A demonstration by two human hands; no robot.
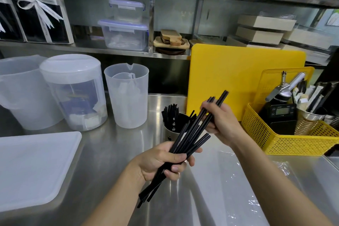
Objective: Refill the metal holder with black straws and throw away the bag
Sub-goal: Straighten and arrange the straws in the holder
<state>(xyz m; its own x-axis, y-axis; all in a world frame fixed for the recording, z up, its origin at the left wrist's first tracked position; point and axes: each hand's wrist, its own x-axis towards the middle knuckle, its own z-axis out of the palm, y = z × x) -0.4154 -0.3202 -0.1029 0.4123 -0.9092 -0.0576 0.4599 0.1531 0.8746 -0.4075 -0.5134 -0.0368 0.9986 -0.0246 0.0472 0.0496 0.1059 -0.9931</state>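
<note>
Your left hand (pixel 161 159) is closest to you, and it is closed around the low part of a bunch of long thin black plastic straws (pixel 185 139). Your right hand (pixel 222 121) is a bit further away and pinches the top part of a few of the same straws between its fingers. So both hands are shut on the bunch.

Look at how the straws lie. They lean, with the low ends down by your left arm and the top ends up and to the right, in front of the big yellow plastic board (pixel 238 71).

Now look for the small round metal holder (pixel 171 132). It stands on the shiny steel counter (pixel 113 152), just behind the bunch and a little left of your right hand. It is already partly full of black straws that stand up. I think your left hand is the nearer one to it.

To drop the bunch in, I think you need to tip it up straight, then bring the low ends over the holder's mouth.

A clear crinkly plastic bag (pixel 238 180) lies flat on the counter under your right arm. It looks empty and is not thrown away yet.
</note>
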